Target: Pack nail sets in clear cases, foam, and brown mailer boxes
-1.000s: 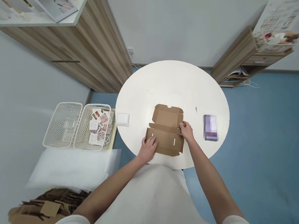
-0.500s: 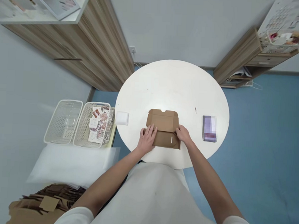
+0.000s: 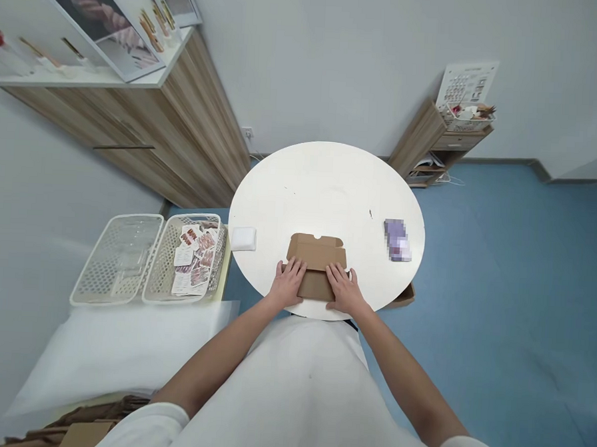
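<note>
A brown cardboard mailer box (image 3: 316, 286), partly folded, lies at the near edge of the white table, its lid flap (image 3: 317, 253) spread flat toward the far side. My left hand (image 3: 286, 283) grips the box's left side, fingers over the fold and thumb near the front edge. On the opposite side my right hand (image 3: 344, 289) has hold of it the same way, fingers curving over the right side. Both palms cover the side walls, so the side flaps are mostly hidden.
On the oval table (image 3: 331, 178) lie a white square packet (image 3: 243, 238) at left and a blurred purple pack (image 3: 397, 241) at right. Left of it stand a basket of printed cards (image 3: 155, 279) and another basket (image 3: 82, 285), with white sheeting (image 3: 122, 344) in front.
My right hand has moved from the box's right corner inward onto its right side. The box's near right flap no longer sticks out. The head view has shifted, with more wall and floor showing.
</note>
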`<state>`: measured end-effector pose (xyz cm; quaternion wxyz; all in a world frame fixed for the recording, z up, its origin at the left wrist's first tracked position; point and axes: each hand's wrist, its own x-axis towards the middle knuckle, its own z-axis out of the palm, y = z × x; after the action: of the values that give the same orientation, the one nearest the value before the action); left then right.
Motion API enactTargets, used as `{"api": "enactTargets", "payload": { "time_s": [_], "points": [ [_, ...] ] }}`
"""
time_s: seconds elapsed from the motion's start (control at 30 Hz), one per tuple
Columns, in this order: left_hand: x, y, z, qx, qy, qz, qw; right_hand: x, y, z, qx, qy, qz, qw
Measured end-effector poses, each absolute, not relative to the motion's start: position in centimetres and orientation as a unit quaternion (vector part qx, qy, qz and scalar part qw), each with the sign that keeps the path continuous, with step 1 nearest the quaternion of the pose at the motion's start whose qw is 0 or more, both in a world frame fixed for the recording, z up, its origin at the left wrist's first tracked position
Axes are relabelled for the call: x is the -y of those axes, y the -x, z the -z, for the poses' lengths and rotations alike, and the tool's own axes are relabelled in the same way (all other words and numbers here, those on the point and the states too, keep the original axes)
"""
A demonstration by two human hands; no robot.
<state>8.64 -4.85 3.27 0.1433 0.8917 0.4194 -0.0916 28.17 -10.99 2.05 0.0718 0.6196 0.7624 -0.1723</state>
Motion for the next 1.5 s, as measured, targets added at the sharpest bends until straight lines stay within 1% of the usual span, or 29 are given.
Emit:
{"api": "enactTargets", "payload": {
  "time_s": [0.07,0.13,0.23,0.3,0.33,0.5,0.67,0.83,0.97,1.07,1.2,1.3,1.4,1.5],
  "points": [
    [5.5,-7.4,-3.3,-0.446,-0.881,0.066,0.145,11.5,-27.8,-1.6,-0.746,-0.637,0.176,0.083],
    [6.1,-5.6,-3.1,-0.511,-0.845,0.039,0.154,11.6,-27.6,-1.4,-0.739,-0.641,0.187,0.087],
    [7.1,-2.3,-2.0,-0.616,-0.76,0.021,0.206,11.6,-27.7,-1.6,-0.741,-0.63,0.211,0.091],
    [7.5,-0.6,-0.9,-0.613,-0.745,0.021,0.262,11.7,-27.8,-1.7,-0.742,-0.626,0.222,0.098],
    [7.6,-0.1,-0.3,-0.604,-0.749,0.008,0.273,11.7,-27.8,-1.7,-0.741,-0.624,0.226,0.103],
    [7.3,-0.4,1.4,-0.556,-0.778,-0.085,0.28,11.7,-27.5,-1.9,-0.737,-0.618,0.243,0.123],
    [6.6,-1.6,1.4,-0.565,-0.748,-0.126,0.325,11.7,-26.9,-2.3,-0.733,-0.618,0.246,0.141],
    [6.9,-2.3,0.7,-0.605,-0.704,-0.158,0.337,11.7,-26.6,-2.3,-0.729,-0.626,0.234,0.148],
    [8.3,-2.8,-0.4,-0.577,-0.702,-0.179,0.376,11.8,-26.2,-2.2,-0.729,-0.63,0.227,0.143],
    [9.2,-3.4,-1.0,-0.548,-0.718,-0.169,0.396,12.0,-25.8,-2.2,-0.734,-0.626,0.223,0.138],
    [9.2,-4.0,-1.2,-0.585,-0.701,-0.151,0.377,12.2,-25.4,-2.2,-0.738,-0.624,0.219,0.134],
    [8.4,-3.7,-1.0,-0.62,-0.68,-0.104,0.378,12.5,-25.4,-2.0,-0.75,-0.611,0.22,0.125],
    [7.9,-3.1,-0.8,-0.612,-0.691,-0.055,0.382,12.6,-25.4,-1.9,-0.755,-0.607,0.222,0.114],
    [7.7,-3.0,-0.9,-0.602,-0.712,-0.02,0.361,12.6,-25.2,-2.0,-0.755,-0.605,0.227,0.108]
  ]
}}
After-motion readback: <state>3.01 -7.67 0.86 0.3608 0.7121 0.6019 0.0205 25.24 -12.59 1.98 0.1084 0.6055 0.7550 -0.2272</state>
